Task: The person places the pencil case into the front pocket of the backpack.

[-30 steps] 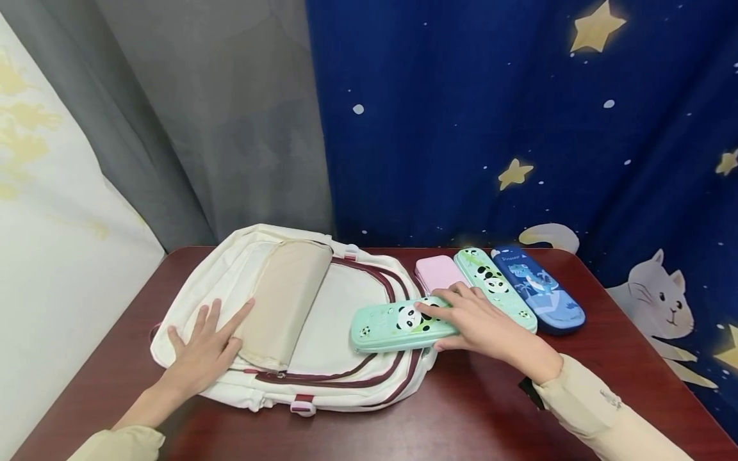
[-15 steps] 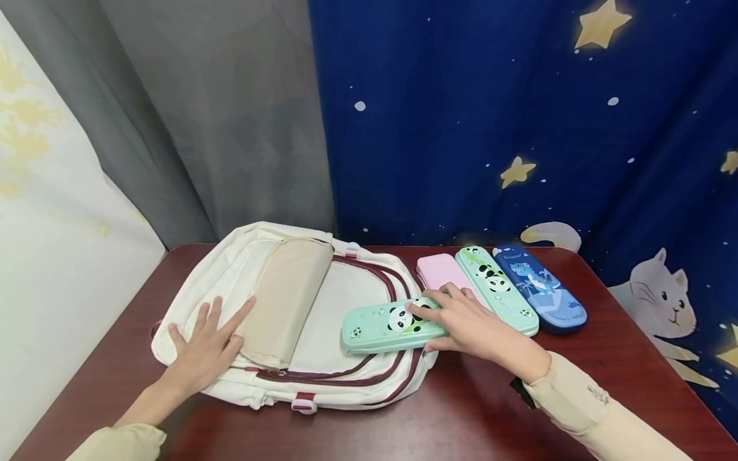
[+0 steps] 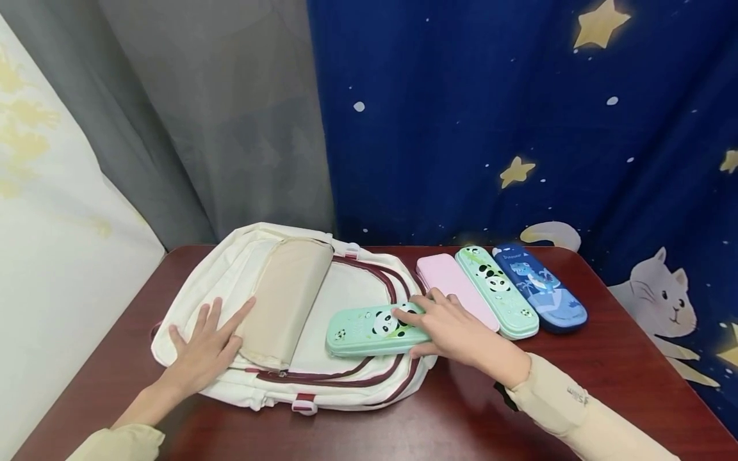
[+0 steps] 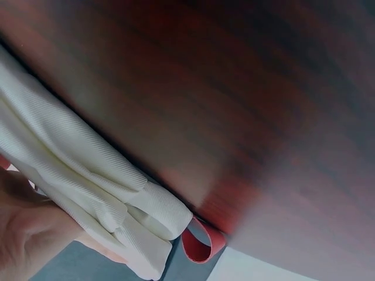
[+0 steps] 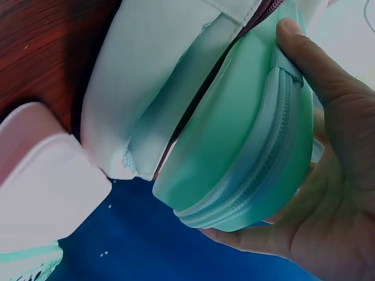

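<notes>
On top of the cream canvas backpack with maroon zip piping, the right hand grasps the mint-green panda-print zip pencil case, fingers over its right end and thumb under the near edge. That case lies flat, long axis running left to right across the bag's lower right part, free end pointing at the dark red wooden table's left edge. Left hand is released, fingers straight and spread, pressing flat on the backpack's left side beside the beige padded panel. Toward the table's far right corner sit a pale pink case, a second green panda case and a dark blue cartoon case, side by side. Right wrist view adds the case's rounded end and side zip, cupped in the palm. Left wrist view shows bunched cream fabric and a red loop at the table edge.
</notes>
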Demonstrator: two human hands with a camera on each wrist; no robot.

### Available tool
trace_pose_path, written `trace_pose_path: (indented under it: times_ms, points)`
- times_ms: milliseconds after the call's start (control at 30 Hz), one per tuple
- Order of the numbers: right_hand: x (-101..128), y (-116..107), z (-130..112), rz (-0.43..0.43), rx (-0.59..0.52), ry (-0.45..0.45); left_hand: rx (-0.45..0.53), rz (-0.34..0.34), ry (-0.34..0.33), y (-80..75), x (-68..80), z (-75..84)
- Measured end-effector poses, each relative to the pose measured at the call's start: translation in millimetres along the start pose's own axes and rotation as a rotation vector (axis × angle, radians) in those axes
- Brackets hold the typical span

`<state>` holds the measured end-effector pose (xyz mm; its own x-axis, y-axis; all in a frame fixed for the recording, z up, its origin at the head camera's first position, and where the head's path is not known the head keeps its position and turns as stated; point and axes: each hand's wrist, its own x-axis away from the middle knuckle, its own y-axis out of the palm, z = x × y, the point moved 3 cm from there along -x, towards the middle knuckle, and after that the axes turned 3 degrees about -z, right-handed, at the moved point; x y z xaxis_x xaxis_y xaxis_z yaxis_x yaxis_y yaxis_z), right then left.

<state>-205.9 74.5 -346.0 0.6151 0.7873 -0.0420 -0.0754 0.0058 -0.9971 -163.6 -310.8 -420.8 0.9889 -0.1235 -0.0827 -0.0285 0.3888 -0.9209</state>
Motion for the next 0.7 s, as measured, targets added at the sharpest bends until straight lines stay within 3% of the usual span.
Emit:
trace_pose_path:
  times_ms: [700]
  points:
    - [-23.0, 4.7, -32.9, 0.014, -0.028, 0.011, 0.056, -0.001, 0.011, -1.0, -1.4, -1.9]
